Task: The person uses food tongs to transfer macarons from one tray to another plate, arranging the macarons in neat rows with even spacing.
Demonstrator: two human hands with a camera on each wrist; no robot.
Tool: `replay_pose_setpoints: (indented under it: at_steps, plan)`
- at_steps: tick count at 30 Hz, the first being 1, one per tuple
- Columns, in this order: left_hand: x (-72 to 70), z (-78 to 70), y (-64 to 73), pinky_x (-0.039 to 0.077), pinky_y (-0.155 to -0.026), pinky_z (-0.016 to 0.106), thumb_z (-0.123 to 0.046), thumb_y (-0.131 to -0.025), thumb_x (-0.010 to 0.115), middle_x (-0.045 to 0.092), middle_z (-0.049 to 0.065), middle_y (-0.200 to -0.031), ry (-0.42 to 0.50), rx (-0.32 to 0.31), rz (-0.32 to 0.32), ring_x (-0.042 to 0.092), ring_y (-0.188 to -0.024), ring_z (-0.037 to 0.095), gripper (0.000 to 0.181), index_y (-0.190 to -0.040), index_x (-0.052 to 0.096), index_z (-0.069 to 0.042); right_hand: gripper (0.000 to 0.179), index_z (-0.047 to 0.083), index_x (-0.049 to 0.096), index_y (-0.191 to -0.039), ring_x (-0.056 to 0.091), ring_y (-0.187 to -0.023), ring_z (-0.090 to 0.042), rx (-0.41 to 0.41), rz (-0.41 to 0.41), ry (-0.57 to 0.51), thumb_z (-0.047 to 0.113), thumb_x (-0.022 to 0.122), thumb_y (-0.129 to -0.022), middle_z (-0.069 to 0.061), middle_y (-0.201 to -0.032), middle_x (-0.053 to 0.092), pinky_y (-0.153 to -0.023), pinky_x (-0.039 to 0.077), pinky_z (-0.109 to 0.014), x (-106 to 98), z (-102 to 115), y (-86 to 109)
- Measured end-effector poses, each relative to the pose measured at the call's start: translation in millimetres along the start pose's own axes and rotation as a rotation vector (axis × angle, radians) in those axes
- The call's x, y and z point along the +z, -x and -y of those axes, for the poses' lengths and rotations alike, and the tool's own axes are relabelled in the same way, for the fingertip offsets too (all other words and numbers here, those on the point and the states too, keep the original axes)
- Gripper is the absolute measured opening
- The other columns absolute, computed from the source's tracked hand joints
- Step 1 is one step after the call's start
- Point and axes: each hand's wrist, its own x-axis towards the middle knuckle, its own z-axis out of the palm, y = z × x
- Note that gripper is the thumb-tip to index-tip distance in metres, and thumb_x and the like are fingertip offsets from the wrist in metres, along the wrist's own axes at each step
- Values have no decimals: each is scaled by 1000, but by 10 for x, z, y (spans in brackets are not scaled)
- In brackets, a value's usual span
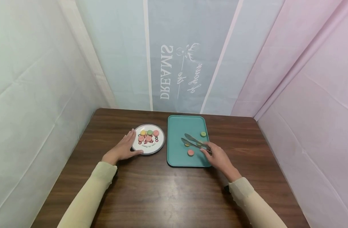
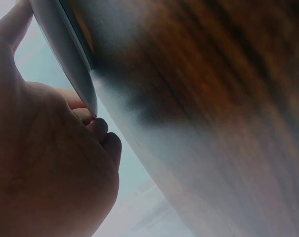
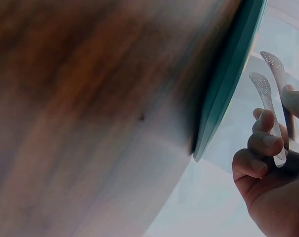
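A white plate (image 1: pixel 154 148) with a dark rim and a printed design carries several macarons: a yellow one (image 1: pixel 143 133), a green one (image 1: pixel 149 133) and pink ones. Against its left edge rests my left hand (image 1: pixel 123 148), thumb and fingers spread along the rim. My right hand (image 1: pixel 219 158) grips metal tongs (image 1: pixel 194 139), their perforated tips apart over a teal tray (image 1: pixel 181 126). On the tray lie a pink macaron (image 1: pixel 190 153), a green macaron (image 1: pixel 203 134) near the right edge, and two yellowish ones partly hidden by the tongs. Nothing shows between the tong tips.
Plate and tray stand side by side on a dark wooden table (image 1: pixel 162 196), a small gap between them. Pale cloth walls enclose the table on the left, right and back; the back cloth (image 1: pixel 188 63) bears printed lettering.
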Motion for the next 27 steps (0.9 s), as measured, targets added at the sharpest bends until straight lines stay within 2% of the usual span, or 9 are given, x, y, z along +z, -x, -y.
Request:
replay_pose_setpoints:
  at_steps: [11, 20, 27]
  plan:
    - [-5, -20, 24, 9, -133, 59, -62, -100, 69, -3, 25, -178, 7, -7, -1, 3, -165, 42, 118, -169, 2, 8, 47, 5, 67, -140, 73, -103, -29, -5, 14, 24, 37, 71, -106, -16, -125, 73, -87, 62, -55, 8, -30, 35]
    - [-5, -4, 4, 10, -134, 58, -65, -99, 68, -4, 25, -178, 3, -7, 4, 2, -166, 41, 120, -169, 1, 7, 45, 5, 68, -138, 70, -93, -22, -4, 27, 17, 36, 72, -106, -10, -113, 74, -81, 61, -50, -4, -38, 28]
    - [0, 12, -6, 9, -134, 58, -67, -99, 66, -5, 24, -179, -2, -12, 8, 1, -166, 40, 121, -169, 0, 6, 43, 5, 68, -136, 70, -94, -21, -2, 29, 26, 35, 72, -105, -10, -113, 74, -83, 61, -50, -16, -44, 16]
